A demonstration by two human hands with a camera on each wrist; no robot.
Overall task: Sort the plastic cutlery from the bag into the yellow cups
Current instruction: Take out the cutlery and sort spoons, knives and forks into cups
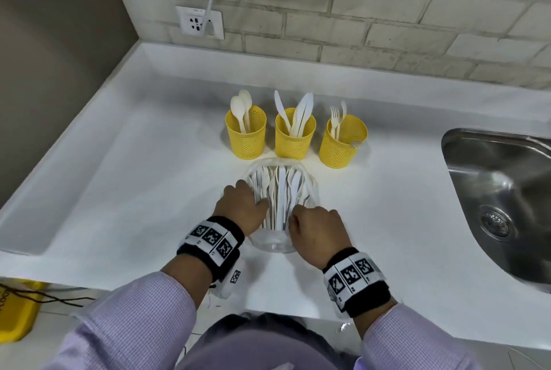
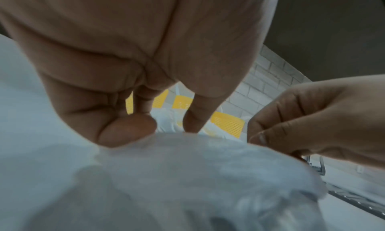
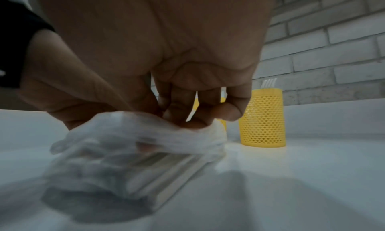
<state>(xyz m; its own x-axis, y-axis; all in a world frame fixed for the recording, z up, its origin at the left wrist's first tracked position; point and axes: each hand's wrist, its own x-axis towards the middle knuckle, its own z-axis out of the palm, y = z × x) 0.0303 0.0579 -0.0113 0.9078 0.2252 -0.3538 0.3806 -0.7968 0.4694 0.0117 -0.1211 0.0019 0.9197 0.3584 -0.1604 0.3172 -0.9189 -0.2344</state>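
Both hands are on the clear bag (image 1: 278, 187) of white cutlery lying near the front edge of the tabletop (image 1: 134, 178), just in front of the three yellow cups (image 1: 295, 137). Left hand (image 1: 243, 205) curls round the bag's left side, right hand (image 1: 317, 231) pinches the plastic on the right

Sink (image 1: 504, 190) cut off at right edge; bag (image 2: 187, 177) blurred in wrist views.
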